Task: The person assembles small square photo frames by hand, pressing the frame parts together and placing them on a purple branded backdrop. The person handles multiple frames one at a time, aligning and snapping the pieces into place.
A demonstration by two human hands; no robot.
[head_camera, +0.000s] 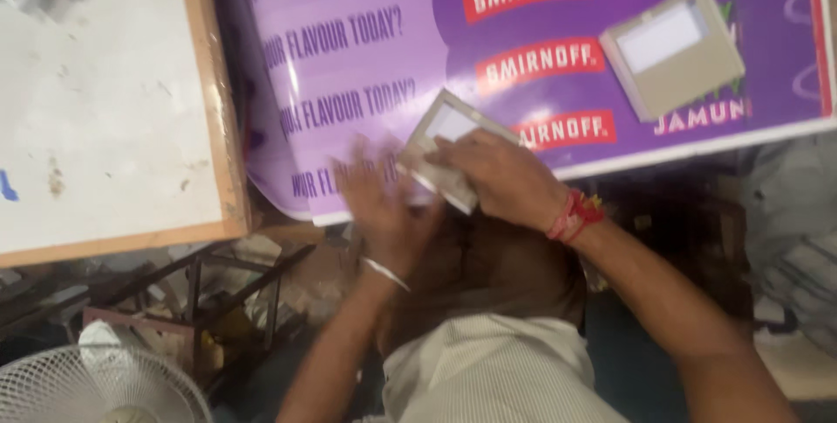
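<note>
A small beige frame [442,129] with a white pane is held tilted over the near edge of a purple printed sheet [366,65]. My right hand [504,180], with red thread at the wrist, grips the frame's near long side from the right. My left hand [381,199], with a thin metal bangle, is blurred by motion at the frame's left end. Its fingers point up against that end, and I cannot tell whether they grip it.
A second, larger beige frame [673,50] lies on the purple sheet at the upper right. A white board with a wooden edge [105,100] fills the left. Below it are a dark metal stand [209,288] and a white fan guard [96,388].
</note>
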